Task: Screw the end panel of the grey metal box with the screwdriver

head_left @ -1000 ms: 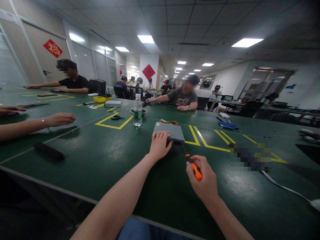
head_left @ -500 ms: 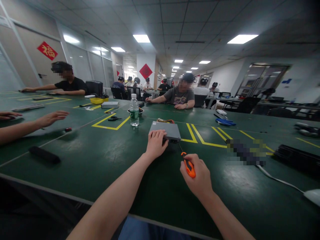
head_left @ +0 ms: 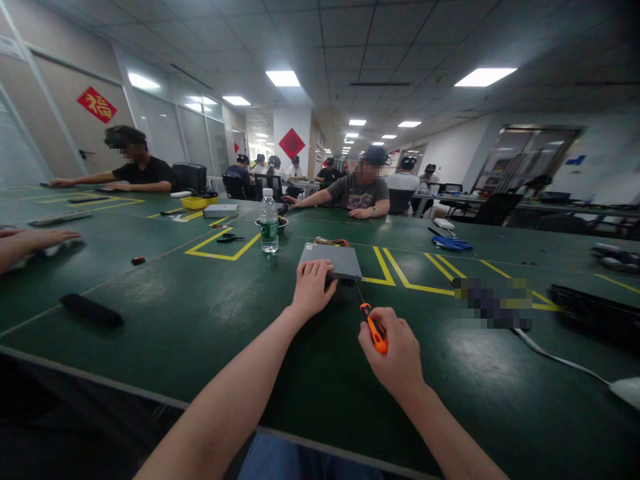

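- Left hand [head_left: 314,288]: your fingers hold box [head_left: 340,257], right of bottle [head_left: 269,223].
- Right hand [head_left: 394,343]: fingers wrap screwdriver [head_left: 377,335], tip by box's near right edge.
- Likely screw work; next move calls for steady box, aligned tip.

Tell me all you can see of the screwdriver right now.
The screwdriver has an orange-and-black handle, plastic-looking, and a thin, metal-looking shaft. The right hand's grip holds its handle, the end nearest the camera; the shaft slants away and slightly left toward the near right corner of the grey box. Whether the tip touches it is too small to tell.
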`<move>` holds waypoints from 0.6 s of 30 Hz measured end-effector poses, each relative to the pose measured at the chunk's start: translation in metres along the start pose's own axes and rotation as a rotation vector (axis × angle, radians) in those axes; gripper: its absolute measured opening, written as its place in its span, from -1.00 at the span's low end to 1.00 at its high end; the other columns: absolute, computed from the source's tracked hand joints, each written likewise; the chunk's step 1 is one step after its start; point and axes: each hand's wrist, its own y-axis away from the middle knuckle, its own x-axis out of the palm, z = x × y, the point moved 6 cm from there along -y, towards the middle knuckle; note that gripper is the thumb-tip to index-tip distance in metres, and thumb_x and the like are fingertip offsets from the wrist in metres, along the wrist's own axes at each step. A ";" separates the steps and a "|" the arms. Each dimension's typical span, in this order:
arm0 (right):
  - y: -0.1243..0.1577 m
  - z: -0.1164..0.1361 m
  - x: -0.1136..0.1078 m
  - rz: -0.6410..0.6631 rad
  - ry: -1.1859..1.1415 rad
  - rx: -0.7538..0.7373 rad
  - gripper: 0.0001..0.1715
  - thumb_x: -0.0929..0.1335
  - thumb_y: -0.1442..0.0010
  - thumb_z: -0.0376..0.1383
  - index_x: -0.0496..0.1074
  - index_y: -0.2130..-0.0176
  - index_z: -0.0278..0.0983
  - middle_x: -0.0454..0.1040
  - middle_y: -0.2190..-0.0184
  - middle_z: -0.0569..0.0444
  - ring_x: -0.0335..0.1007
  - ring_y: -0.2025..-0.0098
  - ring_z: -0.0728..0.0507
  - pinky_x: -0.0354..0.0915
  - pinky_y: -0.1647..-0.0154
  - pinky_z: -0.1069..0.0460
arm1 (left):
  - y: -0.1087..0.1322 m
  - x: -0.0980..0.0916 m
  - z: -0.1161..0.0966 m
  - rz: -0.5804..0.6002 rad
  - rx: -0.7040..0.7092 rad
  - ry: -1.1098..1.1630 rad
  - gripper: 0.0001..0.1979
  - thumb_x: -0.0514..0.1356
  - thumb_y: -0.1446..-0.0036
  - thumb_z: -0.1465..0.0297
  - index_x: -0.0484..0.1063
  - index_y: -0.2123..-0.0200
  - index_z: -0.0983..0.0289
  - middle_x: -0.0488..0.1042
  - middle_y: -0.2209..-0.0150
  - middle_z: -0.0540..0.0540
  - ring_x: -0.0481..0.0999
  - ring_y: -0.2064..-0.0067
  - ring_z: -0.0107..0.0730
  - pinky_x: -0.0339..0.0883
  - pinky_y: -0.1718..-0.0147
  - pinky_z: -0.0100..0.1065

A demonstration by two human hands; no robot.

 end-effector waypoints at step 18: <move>-0.001 0.009 0.004 0.008 0.090 -0.118 -0.97 0.24 -0.11 -0.32 0.24 0.37 -0.25 0.33 0.49 0.11 0.27 0.42 -0.08 0.13 0.27 -0.02 | 0.000 -0.001 0.000 0.001 -0.002 0.006 -0.75 0.12 -0.07 0.35 0.27 0.13 0.18 0.36 -0.01 0.07 0.25 -0.06 -0.26 -0.01 -0.08 -0.15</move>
